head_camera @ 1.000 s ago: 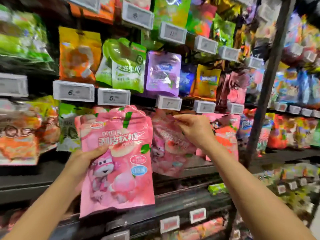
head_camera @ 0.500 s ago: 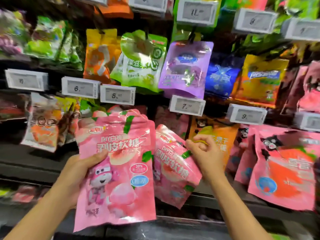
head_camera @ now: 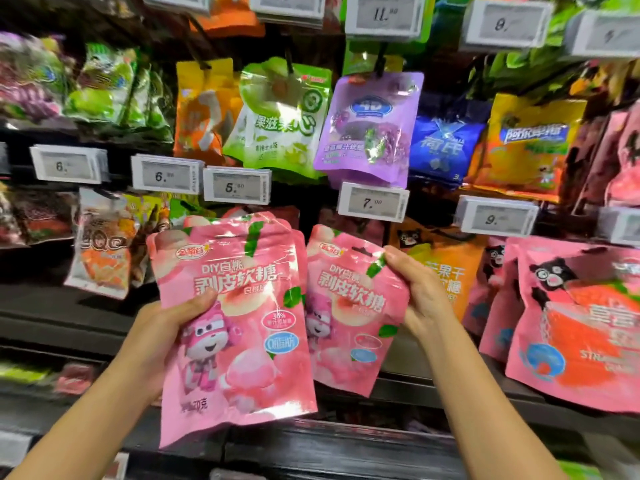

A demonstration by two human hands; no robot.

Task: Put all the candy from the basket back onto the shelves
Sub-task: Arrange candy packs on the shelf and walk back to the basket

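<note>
The right hand (head_camera: 424,296) pinches the top corner of a pink candy bag (head_camera: 349,310), upright below the 7.00 price tag (head_camera: 372,202), its hang hole probably nearest that peg, while the left hand (head_camera: 166,337) grips the pink bag stack (head_camera: 235,327).

Dark store shelving (head_camera: 346,441) fills the whole scene, its rails carrying white price tags (head_camera: 372,201) in rows. Bright snack bags hang from black pegs (head_camera: 201,26) above, lit evenly from overhead. The far left is blurred.
</note>
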